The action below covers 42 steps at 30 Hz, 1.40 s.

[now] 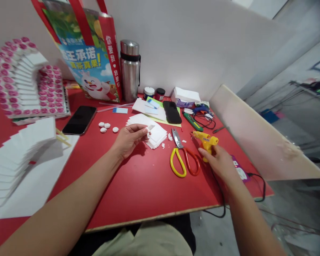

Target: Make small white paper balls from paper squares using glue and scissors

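Note:
My left hand (132, 138) pinches a small white piece (150, 130) between thumb and fingers, above the edge of a stack of white sheets (157, 137). On the right, my right hand (218, 160) is wrapped around a yellow glue gun (206, 140), its nozzle pointing left. Scissors (180, 153) with one yellow and one red handle lie between the hands, blades away from me and slightly apart. Several small white round pieces (104, 126) sit left of the stack. White scraps (170, 137) are scattered near the scissor blades.
A fanned white card structure (24, 153) stands at left, before a pink-and-white arch model (29, 81). Two phones (80, 120), (172, 112), a steel flask (129, 71) and a printed bag (88, 53) lie or stand farther back. A power strip (240, 170) and cords occupy the right edge.

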Motion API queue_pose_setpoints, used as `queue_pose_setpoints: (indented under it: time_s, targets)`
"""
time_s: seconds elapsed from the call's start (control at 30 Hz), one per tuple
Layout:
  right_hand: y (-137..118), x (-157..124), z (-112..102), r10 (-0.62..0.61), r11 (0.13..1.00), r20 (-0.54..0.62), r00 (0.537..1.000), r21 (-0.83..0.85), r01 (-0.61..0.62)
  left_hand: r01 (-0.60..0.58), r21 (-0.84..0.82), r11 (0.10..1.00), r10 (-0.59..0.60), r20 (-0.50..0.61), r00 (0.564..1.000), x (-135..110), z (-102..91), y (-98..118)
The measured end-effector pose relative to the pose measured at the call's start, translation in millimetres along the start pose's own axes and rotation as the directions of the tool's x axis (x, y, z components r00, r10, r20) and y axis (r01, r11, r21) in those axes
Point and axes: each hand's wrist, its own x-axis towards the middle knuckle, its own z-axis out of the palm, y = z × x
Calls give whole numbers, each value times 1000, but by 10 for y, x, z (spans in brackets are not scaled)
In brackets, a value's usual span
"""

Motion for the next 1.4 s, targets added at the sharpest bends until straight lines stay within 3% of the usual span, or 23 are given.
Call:
queue_pose_setpoints:
  time_s: [0.07, 0.13, 0.17, 0.23, 0.33, 0.43, 0.57, 0.73, 0.97, 1.4]
  targets:
    - [-126, -221, -219, -121, 987, -69, 990, -113, 112, -2, -8, 1000, 2, 10, 1000, -12, 22, -4]
    - [-376, -459, -440, -231, 969, -233, 945, -138, 203, 2, -9, 1000, -1, 23, 1000, -33, 52, -5]
    - [-541, -551, -522, -255, 967, -314, 914, -81, 242, 4, -4, 1000, -4, 33, 999, -47, 69, -5]
    - [-900, -623, -574, -301, 930, -340, 891, 104, 354, 8, 18, 1000, -9, 54, 999, -78, 99, 0]
    - [-1340, -438, -346, -380, 822, -244, 892, 353, 446, 12, 61, 998, -16, 62, 998, -117, 117, 12]
    - [-1536, -138, 70, -364, 704, -118, 924, 615, 356, 1, 113, 994, -10, 86, 996, -126, 98, 27]
    - [-1512, 0, 468, -312, 549, 4, 950, 817, 177, 29, 177, 984, -49, 112, 992, -116, 64, 38]
    - [-1403, -47, 534, -342, 433, 88, 936, 898, 74, 85, 242, 967, -126, 159, 979, -110, 31, 18]
    - [-1426, -29, 486, -338, 527, 61, 939, 839, 135, 86, 310, 947, -156, 206, 966, -117, 14, 22]
    - [-1428, -37, 468, -355, 586, 10, 935, 782, 214, 83, 361, 929, -167, 206, 964, -123, 26, 44]
